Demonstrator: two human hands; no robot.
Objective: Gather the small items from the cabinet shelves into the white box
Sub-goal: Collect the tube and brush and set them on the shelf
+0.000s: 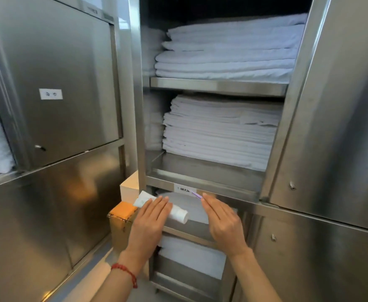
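Observation:
My left hand [149, 223] is closed over a white tube [179, 215], whose cap end sticks out to the right and whose flat crimped end shows at the upper left. My right hand [222, 221] pinches a thin purple stick [196, 194] between its fingertips, in front of the lower cabinet shelf. The white box [129, 188] stands to the left, just behind my left hand, partly hidden by the cabinet frame [137, 105]. Both hands hover at the shelf edge, about a hand's width apart.
Stacks of folded white linen [226, 51] fill the upper shelves and more linen lies below [191, 256]. A cardboard box with orange tape [122, 219] sits under the white box. Steel cabinet doors [54, 94] flank the opening on both sides.

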